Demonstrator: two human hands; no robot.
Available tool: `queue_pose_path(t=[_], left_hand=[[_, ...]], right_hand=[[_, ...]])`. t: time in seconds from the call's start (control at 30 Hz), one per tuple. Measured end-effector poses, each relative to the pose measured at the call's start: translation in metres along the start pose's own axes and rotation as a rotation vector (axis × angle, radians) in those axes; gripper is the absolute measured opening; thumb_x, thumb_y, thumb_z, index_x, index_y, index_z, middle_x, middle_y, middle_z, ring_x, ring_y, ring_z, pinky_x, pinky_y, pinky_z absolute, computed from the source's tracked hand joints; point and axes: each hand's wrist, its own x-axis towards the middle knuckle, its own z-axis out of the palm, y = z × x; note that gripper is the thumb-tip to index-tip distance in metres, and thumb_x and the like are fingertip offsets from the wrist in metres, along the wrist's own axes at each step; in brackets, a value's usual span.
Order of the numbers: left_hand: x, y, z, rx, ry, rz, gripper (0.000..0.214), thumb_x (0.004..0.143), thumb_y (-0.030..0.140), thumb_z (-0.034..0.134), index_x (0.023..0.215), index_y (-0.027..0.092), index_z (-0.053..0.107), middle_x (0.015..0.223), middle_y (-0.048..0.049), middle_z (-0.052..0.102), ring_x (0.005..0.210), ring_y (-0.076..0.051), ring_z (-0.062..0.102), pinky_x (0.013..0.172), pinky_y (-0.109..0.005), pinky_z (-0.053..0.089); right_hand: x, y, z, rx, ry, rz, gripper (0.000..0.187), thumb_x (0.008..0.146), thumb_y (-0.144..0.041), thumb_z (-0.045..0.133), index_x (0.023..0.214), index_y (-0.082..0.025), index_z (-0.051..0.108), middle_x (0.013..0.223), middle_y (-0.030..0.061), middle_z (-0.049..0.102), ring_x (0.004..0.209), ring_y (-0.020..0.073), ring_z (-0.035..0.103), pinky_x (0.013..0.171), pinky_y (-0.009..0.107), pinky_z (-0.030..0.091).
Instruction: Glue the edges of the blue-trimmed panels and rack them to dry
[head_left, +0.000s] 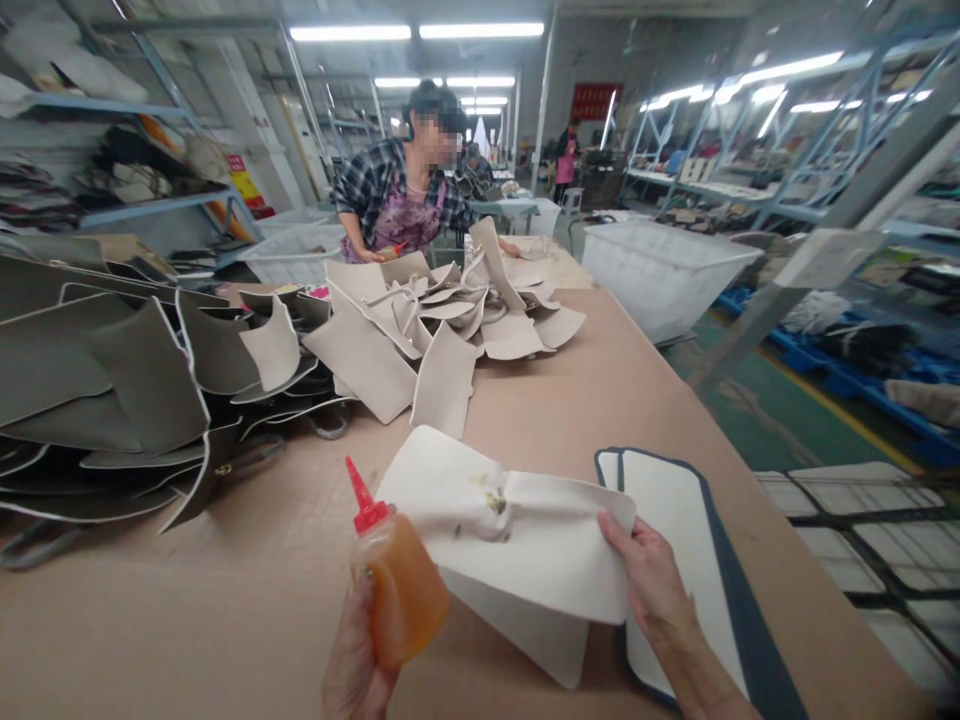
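Observation:
In my left hand (358, 640) is a squeeze bottle (409, 590) of amber liquid, its red pointed nozzle tilted up to the left. The fingers wrap round its far side and are partly hidden. My right hand (656, 570) pinches the right edge of a pale, white-faced panel (555, 520), thumb on top. Yellowish-green smears and a wrinkled bump mark the panel's middle. A second pale flap (525, 625) hangs below it. Under my right forearm lies a white panel with dark blue edging (667, 500) on the brown tabletop (540, 410).
Beige panels (450, 310) lie heaped across the table ahead. Dark grey pieces with white edges (135, 390) are stacked at the left. Beyond the heap a person in an apron (409, 190) leans over the table. A white bin (664, 270) stands past the right edge, near a slanted metal post (817, 240).

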Motion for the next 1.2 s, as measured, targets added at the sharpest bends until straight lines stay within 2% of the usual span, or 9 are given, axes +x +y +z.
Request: queue_pose_path(t=[0.23, 0.33, 0.4, 0.5, 0.6, 0.73, 0.87, 1.07, 1.2], left_hand=[[0.002, 0.033, -0.036, 0.18, -0.071, 0.167, 0.082, 0.051, 0.06, 0.078, 0.124, 0.029, 0.055, 0.114, -0.0036, 0.068, 0.109, -0.029, 0.06, 0.07, -0.027, 0.057], [-0.004, 0.054, -0.049, 0.231, 0.016, 0.284, 0.101, 0.032, 0.063, 0.081, 0.124, 0.029, 0.055, 0.119, -0.0059, 0.066, 0.107, -0.033, 0.06, 0.062, -0.028, 0.057], [-0.011, 0.056, -0.048, 0.232, 0.009, 0.259, 0.108, 0.023, 0.063, 0.082, 0.122, 0.028, 0.056, 0.114, -0.0074, 0.067, 0.1, -0.035, 0.063, 0.063, -0.034, 0.058], [-0.024, 0.041, -0.031, 0.201, -0.117, 0.161, 0.099, 0.028, 0.067, 0.08, 0.115, 0.025, 0.06, 0.106, -0.0095, 0.07, 0.096, -0.037, 0.064, 0.071, -0.041, 0.057], [-0.03, 0.015, -0.002, 0.157, -0.322, 0.132, 0.092, 0.033, 0.072, 0.076, 0.109, 0.021, 0.062, 0.101, -0.0113, 0.07, 0.098, -0.037, 0.062, 0.077, -0.044, 0.055], [-0.026, -0.009, 0.024, 0.131, -0.466, 0.098, 0.091, 0.032, 0.071, 0.078, 0.106, 0.02, 0.061, 0.099, -0.0122, 0.069, 0.099, -0.036, 0.062, 0.082, -0.042, 0.052], [-0.023, -0.018, 0.031, 0.158, -0.537, 0.086, 0.094, 0.035, 0.073, 0.075, 0.109, 0.018, 0.059, 0.101, -0.0143, 0.068, 0.101, -0.036, 0.06, 0.08, -0.041, 0.053], [-0.02, -0.024, 0.032, 0.163, -0.541, 0.136, 0.086, 0.04, 0.071, 0.075, 0.106, 0.019, 0.059, 0.105, -0.014, 0.067, 0.101, -0.035, 0.061, 0.081, -0.04, 0.052], [-0.012, -0.029, 0.028, 0.185, -0.537, 0.169, 0.09, 0.037, 0.073, 0.075, 0.108, 0.02, 0.057, 0.104, -0.0134, 0.067, 0.101, -0.036, 0.061, 0.08, -0.04, 0.052]], right_hand=[[0.021, 0.014, -0.017, -0.106, 0.13, -0.096, 0.033, 0.061, -0.049, 0.072, 0.075, -0.024, 0.057, 0.062, 0.0006, 0.069, 0.068, 0.0251, 0.068, 0.062, 0.034, 0.055], [0.018, 0.034, -0.015, -0.169, 0.082, -0.095, 0.029, 0.066, -0.051, 0.066, 0.075, -0.025, 0.056, 0.063, 0.0031, 0.069, 0.072, 0.0274, 0.068, 0.064, 0.037, 0.056], [0.009, 0.056, -0.004, -0.234, 0.017, -0.099, 0.031, 0.069, -0.05, 0.064, 0.082, -0.022, 0.059, 0.071, 0.0058, 0.07, 0.078, 0.0285, 0.067, 0.069, 0.039, 0.055], [-0.007, 0.09, 0.019, -0.351, -0.052, -0.154, 0.045, 0.066, -0.043, 0.068, 0.103, -0.018, 0.058, 0.094, 0.0106, 0.069, 0.088, 0.03, 0.063, 0.08, 0.046, 0.051], [-0.016, 0.108, 0.031, -0.442, -0.068, -0.28, 0.065, 0.061, -0.036, 0.071, 0.12, -0.019, 0.05, 0.124, 0.0144, 0.055, 0.108, 0.0323, 0.053, 0.096, 0.051, 0.039], [-0.016, 0.108, 0.027, -0.492, -0.077, -0.424, 0.048, 0.064, -0.034, 0.067, 0.108, -0.019, 0.059, 0.119, 0.0119, 0.056, 0.119, 0.0316, 0.042, 0.108, 0.049, 0.024], [-0.01, 0.109, 0.02, -0.491, -0.07, -0.381, 0.035, 0.069, -0.035, 0.06, 0.1, -0.02, 0.062, 0.106, 0.0108, 0.064, 0.105, 0.0313, 0.054, 0.1, 0.049, 0.036], [-0.009, 0.123, 0.019, -0.444, -0.162, -0.314, 0.059, 0.068, -0.041, 0.057, 0.121, -0.015, 0.057, 0.118, 0.0118, 0.063, 0.113, 0.0309, 0.055, 0.098, 0.043, 0.041], [-0.008, 0.131, 0.022, -0.492, -0.192, -0.306, 0.038, 0.074, -0.042, 0.055, 0.099, -0.016, 0.069, 0.116, 0.0141, 0.064, 0.114, 0.0327, 0.054, 0.102, 0.048, 0.037]])
